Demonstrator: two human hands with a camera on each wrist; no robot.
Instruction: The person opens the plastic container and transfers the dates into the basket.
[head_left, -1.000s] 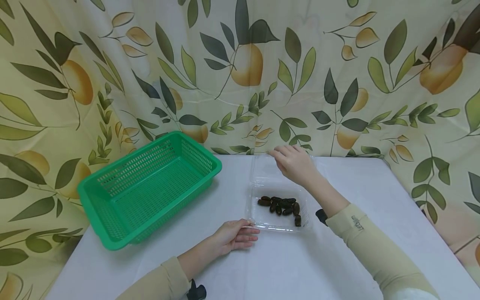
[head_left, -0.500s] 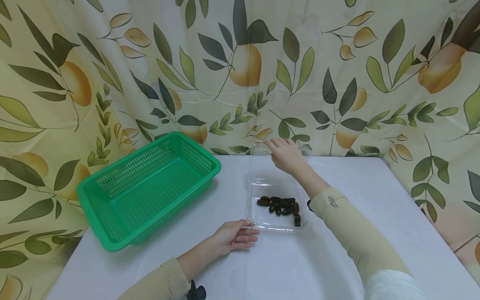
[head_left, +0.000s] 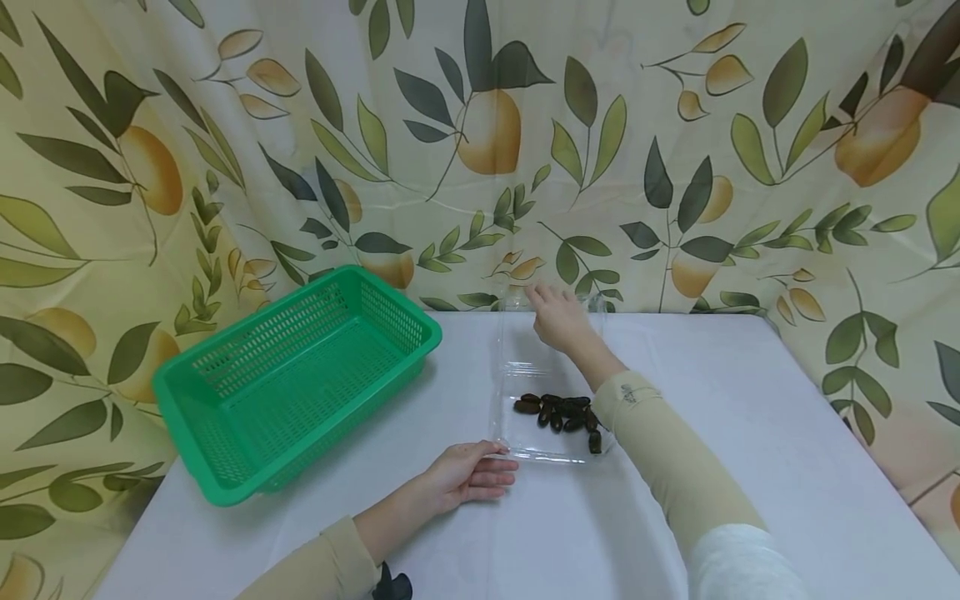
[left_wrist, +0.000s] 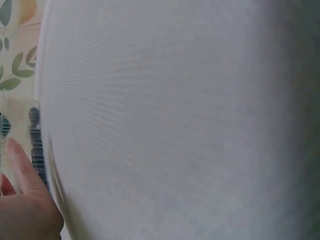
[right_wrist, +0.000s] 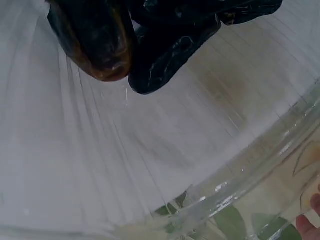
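A clear plastic box [head_left: 517,433] stands at the middle of the white table, its hinged lid [head_left: 521,337] folded back toward the curtain. Several dark brown oval pieces that look like dates [head_left: 555,410] lie in its base, seen close up as dark pieces [right_wrist: 100,40] in the right wrist view. My left hand [head_left: 468,479] pinches the box's front left corner between thumb and fingers; that hand [left_wrist: 30,205] is at the lower left of its wrist view. At the lid's far edge, my right hand [head_left: 561,321] grips the thin plastic with curled fingers.
An empty green perforated basket [head_left: 300,387] stands at an angle on the left of the table [head_left: 757,433]. Behind the table hangs a curtain [head_left: 637,92] printed with leaves and fruit. Table surface extends to the right of the box.
My right hand has shifted left along the lid's far edge, and its forearm has swung left. The lid's far edge shows slightly higher than at first. My left hand stays at the corner.
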